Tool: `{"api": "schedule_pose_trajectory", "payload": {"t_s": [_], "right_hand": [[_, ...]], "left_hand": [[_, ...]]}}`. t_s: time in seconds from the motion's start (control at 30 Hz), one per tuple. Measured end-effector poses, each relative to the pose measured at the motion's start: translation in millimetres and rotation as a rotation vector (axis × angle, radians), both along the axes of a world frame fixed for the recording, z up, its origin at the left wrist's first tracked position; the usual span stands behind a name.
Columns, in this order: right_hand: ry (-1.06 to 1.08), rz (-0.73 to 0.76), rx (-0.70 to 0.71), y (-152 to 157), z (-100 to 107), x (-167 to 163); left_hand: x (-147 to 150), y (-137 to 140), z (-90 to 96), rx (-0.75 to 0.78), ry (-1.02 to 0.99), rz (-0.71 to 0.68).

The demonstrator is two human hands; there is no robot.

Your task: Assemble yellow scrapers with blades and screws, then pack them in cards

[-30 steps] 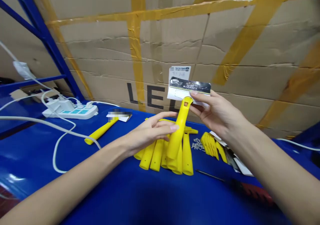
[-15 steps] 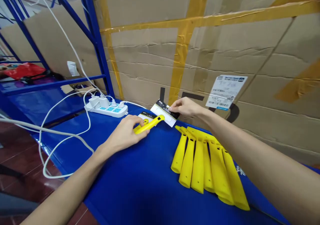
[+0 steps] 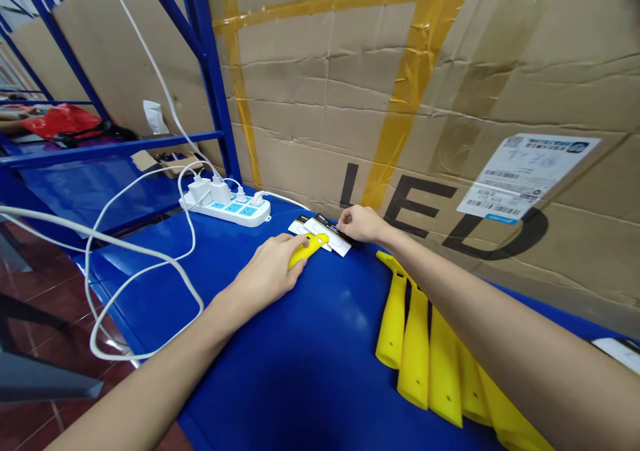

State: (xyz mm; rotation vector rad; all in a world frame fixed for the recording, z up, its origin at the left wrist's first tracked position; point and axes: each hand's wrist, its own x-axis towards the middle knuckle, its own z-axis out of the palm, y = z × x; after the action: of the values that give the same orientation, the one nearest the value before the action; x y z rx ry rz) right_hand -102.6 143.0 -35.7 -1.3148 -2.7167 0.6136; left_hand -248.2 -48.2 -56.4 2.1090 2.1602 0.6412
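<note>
My left hand (image 3: 273, 269) is closed around a yellow plastic handle (image 3: 315, 245) with a small slot near its rounded end. It is held low over the blue table, its tip by two cards. A black-and-white printed card (image 3: 330, 234) lies partly over another card (image 3: 297, 225). My right hand (image 3: 363, 224) pinches the upper card's black right end; the fingertips are partly hidden. Under and beside my right forearm, several similar yellow handles (image 3: 414, 347) lie in an overlapping row, some of them covered by the arm.
A white power strip (image 3: 227, 211) with plugs and looping white cables (image 3: 185, 281) occupies the table's left. A large taped cardboard box (image 3: 310, 104) stands along the back. Beyond the blue frame (image 3: 215, 84) are a small open carton (image 3: 167, 161) and a red bag (image 3: 65, 121).
My right hand has lowered the card, which now lies flatter across the other one. The handle in my left hand has shifted slightly. The camera view has also turned.
</note>
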Motion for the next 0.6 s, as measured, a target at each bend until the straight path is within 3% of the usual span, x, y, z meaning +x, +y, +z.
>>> {"api": "schedule_pose_trajectory", "payload": {"t_s": [0.4,0.6], "right_hand": [[0.199,0.105,0.200,-12.1,3.7,-2.3],[0.290,0.142,0.278,-38.2,25.5,43.6]], "left_hand": [[-5.7,-1.2,-0.8,0.007,0.087,0.008],[21.4,-3.5,5.3,0.305,0.228,-0.143]]}}
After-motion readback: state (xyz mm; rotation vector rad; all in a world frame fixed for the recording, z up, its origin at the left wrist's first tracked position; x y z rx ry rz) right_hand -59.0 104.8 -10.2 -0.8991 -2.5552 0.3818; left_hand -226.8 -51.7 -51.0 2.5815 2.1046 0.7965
